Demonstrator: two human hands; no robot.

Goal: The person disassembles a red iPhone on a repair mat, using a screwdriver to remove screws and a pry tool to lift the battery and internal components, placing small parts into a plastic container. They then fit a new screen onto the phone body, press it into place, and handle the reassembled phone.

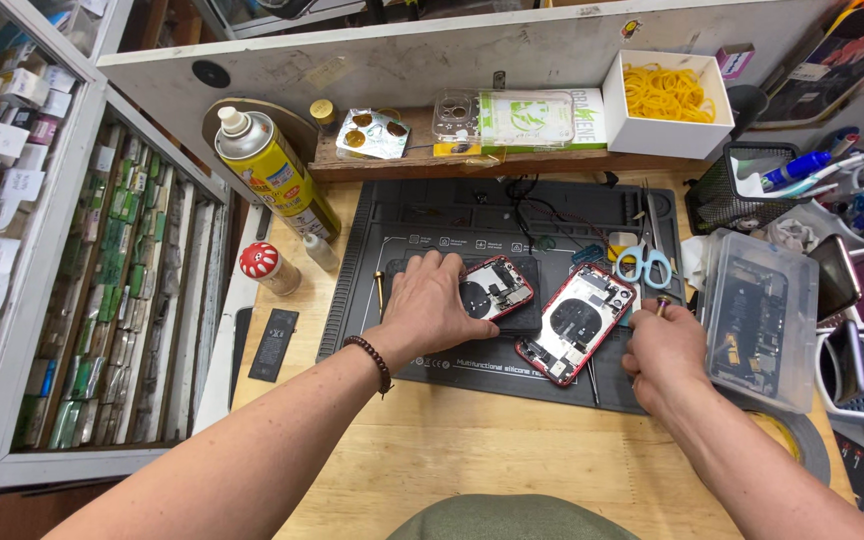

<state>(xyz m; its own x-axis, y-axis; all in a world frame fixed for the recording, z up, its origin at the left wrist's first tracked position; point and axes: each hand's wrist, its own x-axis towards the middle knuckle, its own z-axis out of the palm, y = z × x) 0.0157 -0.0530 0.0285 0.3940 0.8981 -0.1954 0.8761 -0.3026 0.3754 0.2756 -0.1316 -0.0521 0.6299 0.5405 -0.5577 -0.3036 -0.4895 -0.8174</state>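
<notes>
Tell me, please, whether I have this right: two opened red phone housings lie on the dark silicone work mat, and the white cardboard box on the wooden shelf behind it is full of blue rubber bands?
Not quite. The head view shows the rubber bands in the white cardboard box are yellow, not blue. The rest holds: two opened red phone housings lie on the dark silicone work mat.

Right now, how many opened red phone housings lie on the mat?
2: one red housing under the left hand, the other beside the right hand. Others may be hidden.
</notes>
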